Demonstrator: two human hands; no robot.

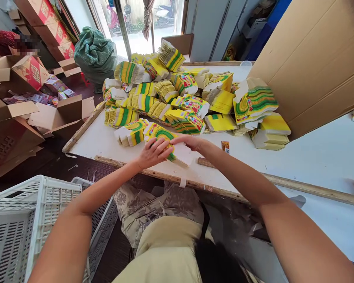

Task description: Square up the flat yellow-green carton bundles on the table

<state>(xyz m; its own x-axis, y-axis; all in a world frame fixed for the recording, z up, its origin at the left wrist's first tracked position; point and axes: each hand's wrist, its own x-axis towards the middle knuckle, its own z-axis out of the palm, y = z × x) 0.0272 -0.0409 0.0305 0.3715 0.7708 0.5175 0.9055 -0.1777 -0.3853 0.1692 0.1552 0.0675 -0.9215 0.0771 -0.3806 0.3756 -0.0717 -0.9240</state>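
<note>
Both grips, L hand (152, 153) & R hand (189, 142), closed on carton stack (168, 146); white table (318, 157), wood-edged.

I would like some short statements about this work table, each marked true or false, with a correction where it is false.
1. Both hands hold one stack of flat yellow and green cartons. True: the left hand and the right hand grip the stack of cartons at the table's near edge.
2. The big pile of cartons lies in the white crate. False: it lies on the table; the white crate stands on the floor at the left.
3. A large sheet of brown cardboard leans at the right. True.
4. The green sack sits on the table. False: it stands beyond the table, near the glass door.
</note>
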